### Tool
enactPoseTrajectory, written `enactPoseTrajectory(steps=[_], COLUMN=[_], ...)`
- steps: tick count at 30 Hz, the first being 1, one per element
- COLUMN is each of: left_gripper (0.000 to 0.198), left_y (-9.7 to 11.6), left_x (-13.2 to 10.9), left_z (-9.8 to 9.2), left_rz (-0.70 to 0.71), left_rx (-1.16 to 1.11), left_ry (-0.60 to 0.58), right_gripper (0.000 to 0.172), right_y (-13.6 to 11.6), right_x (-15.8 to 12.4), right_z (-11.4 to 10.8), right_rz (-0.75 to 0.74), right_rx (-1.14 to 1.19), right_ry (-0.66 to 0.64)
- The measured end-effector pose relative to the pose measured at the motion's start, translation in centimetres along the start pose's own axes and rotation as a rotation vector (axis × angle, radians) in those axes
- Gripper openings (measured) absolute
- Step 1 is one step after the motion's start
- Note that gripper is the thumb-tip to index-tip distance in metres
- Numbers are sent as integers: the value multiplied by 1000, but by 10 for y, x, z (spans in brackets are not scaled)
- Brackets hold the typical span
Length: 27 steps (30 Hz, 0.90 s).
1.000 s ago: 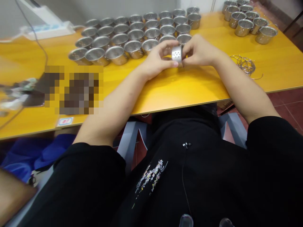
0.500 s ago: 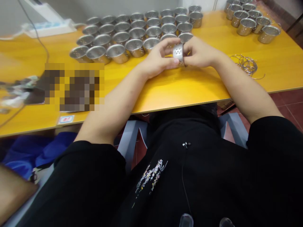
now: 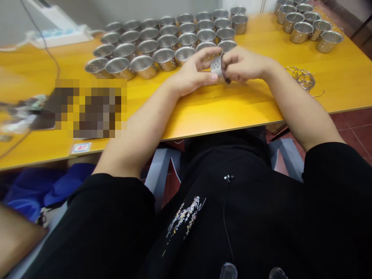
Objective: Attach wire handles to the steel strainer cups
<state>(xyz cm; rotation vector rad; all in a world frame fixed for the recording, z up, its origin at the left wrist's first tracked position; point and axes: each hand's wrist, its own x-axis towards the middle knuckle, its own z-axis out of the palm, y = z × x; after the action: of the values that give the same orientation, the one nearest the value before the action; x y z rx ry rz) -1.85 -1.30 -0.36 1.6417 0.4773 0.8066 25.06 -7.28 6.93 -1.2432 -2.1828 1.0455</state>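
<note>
At the far left a bare arm (image 3: 20, 236) of another person comes in at the edge, near blue cloth (image 3: 52, 190) below the table (image 3: 217, 112). Above it, on the yellow top, lie blurred odds and ends (image 3: 23, 112) too smeared to name, with a white power strip (image 3: 62, 37) behind them. A pixelated patch hides what is next to them, and a small paper label (image 3: 81, 148) sits at the table's front edge. Then come close rows of metal cups (image 3: 143, 66), standing upright with their mouths up. In front of these rows, the left hand (image 3: 193, 73) curves round the held cup (image 3: 216, 66), thumb low and fingers over the top. This cup is tipped sideways above the table, its holed side showing and its mouth towards the right hand (image 3: 247, 64). That hand's fingers are bent in at the rim, touching it; whether they pinch anything, I cannot tell. Further right lie loose wire loops (image 3: 305, 79), with a smaller group of upright cups (image 3: 302, 31) behind them
</note>
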Motion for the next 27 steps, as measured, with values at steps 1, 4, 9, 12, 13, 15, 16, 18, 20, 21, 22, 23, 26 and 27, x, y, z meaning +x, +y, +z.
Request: enactPoseTrajectory(steps=[1,4,9,12,13,15,16,18,20,21,22,23,26,27], left_gripper=[87,90,83,79,80,83,84,84,86,88,89,89,86,86], left_y=[1,2,2,4,5,7,8,9,10,10,10,9,8,8], left_x=[0,-1,-1,-2,-3,-4,-4,-5,-6,-6,-6,-6,-5,-5], left_z=[0,-2,-3,-3,-2,-2,-2,-2,-2,-2,-2,-2,-1,0], left_rz=[1,-11,-52,-69,-79,-92,-93,-92,-95,-96,-95,-89,-49,-43], left_rx=[-14,-55,-56,-49,-60,-80,-85,-90,-107,-113,-111,-100,-46,-39], left_ry=[-11,-38,-65,-73,-75,-76,-74,-67,-64,-69,-80,-90,-113,-112], right_gripper=[23,15,37,25,25,29,30,27,23,20,14,7,19,23], right_y=[1,5,4,0,-1,-1,-1,0,0,0,0,0,1,1], right_x=[0,-1,-5,-8,-8,-7,-6,-5,-4,-4,-3,-3,0,0], right_z=[-2,-7,-9,-8,-8,-8,-8,-7,-5,-4,-4,-3,-1,0], right_rz=[-14,-90,-220,-238,-240,-241,-235,-223,-227,-230,-225,-210,-151,-148], right_rx=[34,139,72,-9,-10,-1,-4,-36,-91,-118,-144,-169,-233,-259], right_ry=[-11,-64,-53,60,94,125,124,129,140,143,137,124,110,130])
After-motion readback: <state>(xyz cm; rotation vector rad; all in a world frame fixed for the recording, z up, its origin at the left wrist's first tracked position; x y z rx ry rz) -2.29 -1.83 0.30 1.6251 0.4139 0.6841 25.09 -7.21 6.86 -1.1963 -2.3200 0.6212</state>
